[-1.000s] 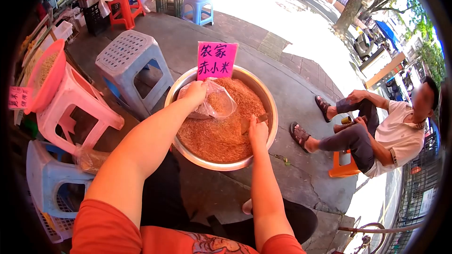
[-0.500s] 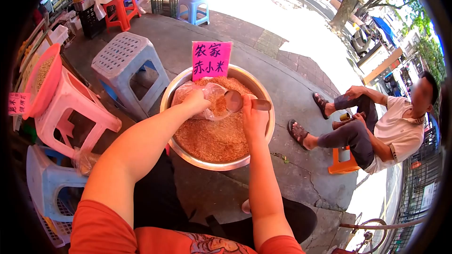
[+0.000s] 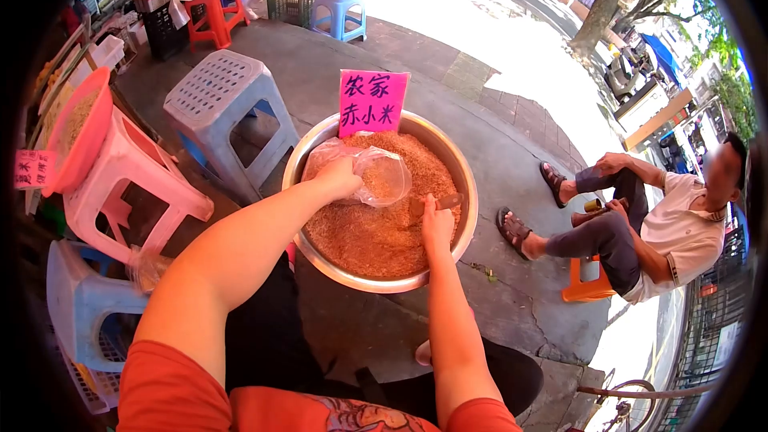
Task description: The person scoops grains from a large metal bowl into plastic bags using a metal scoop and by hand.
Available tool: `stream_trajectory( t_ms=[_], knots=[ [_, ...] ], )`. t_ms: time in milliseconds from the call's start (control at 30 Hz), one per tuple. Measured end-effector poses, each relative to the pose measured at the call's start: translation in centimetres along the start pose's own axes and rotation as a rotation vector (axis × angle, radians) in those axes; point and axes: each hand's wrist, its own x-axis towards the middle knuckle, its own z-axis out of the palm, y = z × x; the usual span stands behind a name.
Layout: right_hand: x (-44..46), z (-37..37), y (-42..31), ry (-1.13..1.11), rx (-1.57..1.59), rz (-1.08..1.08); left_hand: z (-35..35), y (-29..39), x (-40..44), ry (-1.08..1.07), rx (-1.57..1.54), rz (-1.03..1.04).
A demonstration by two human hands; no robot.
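One seated person (image 3: 680, 228), off to the right on a low orange stool (image 3: 586, 282), is the largest item I log from my remote post.

Two plastic stools, next in size: one grey-blue (image 3: 218, 88), left of the working area and beyond the left forearm; one pink (image 3: 136, 148), farther left, bearing a red basin (image 3: 98, 132).

One metal basin (image 3: 376, 284), wide and round, directly before the wearer. By my judgement too heavy, thus filled, to shift casually; any hold belongs on its rolled rim, which I expect to be smooth and hard.

One heap of red-brown grain (image 3: 360, 244), loose, filling much of the metal basin. I rate it dry and free-running: it should pour readily and slide off any tilted edge.

One pink sign (image 3: 372, 102), hand-lettered, upright at the far rim.

One clear plastic bag (image 3: 324, 154), lying over the grain on the left side, mouth facing right, some grain showing through it. The left hand (image 3: 340, 180) grips its gathered film near the opening. I judge it limp, slippery and easily torn; best held by a bunched edge, mouth spread.

One scoop (image 3: 450, 202), smallest, at the basin's right side, low against the grain. The right hand (image 3: 438, 228) is closed around its handle. Probably stiff and light, heavier once loaded; the handle is the proper hold. How deep its bowl sits, I cannot tell.
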Motion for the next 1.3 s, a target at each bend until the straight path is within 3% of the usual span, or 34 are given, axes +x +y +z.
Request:
stream_trajectory(
  t_ms=[100,200,300,467,533,733,767,867,1033,1133,1200,1233,1300],
  knots=[
    [1.7,-0.9,1.7,-0.044,0.342,0.117,-1.4,3.2,-2.4,-0.033,-0.164,-0.159],
    [3.2,-3.0,0.4,-0.005,0.534,0.157,0.2,0.6,-0.6,0.047,-0.032,-0.021],
    [3.9,-6.0,-2.7,0.014,0.578,0.191,-0.3,1.5,-1.2,-0.002,0.068,-0.103],
    [1.8,-6.8,-9.4,0.027,0.478,-0.105,-0.9,3.6,-2.3,-0.152,0.065,-0.234],
    [1.5,-5.1,-9.5,0.214,0.095,-0.515,-0.9,3.9,-2.8,-0.137,0.033,-0.232],
    [1.3,-5.9,-7.7,0.241,-0.019,-0.133,1.4,-0.2,0.1,-0.071,-0.059,-0.188],
    [1.2,-5.8,-6.9,0.252,-0.047,-0.157,1.5,-0.6,0.3,-0.033,-0.026,-0.152],
    [0.5,-2.6,-1.9,-0.040,-0.281,-0.038,1.2,0.0,0.0,0.078,0.054,-0.053],
    [0.3,-1.1,0.1,-0.147,-0.042,0.071,0.8,0.8,-1.6,0.099,-0.044,0.026],
    [1.3,-1.7,1.8,-0.144,0.205,0.135,1.1,-0.2,-3.5,-0.180,-0.214,-0.133],
    [1.7,-3.8,0.6,-0.190,0.415,0.240,2.5,-2.9,-5.3,-0.152,0.016,0.013],
    [1.7,-5.0,-0.5,-0.139,0.501,0.257,2.1,-1.9,-7.4,-0.227,0.115,-0.065],
    [2.7,-6.1,-0.8,-0.088,0.570,0.226,3.6,-3.1,-8.8,-0.128,0.203,-0.059]
  ],
)
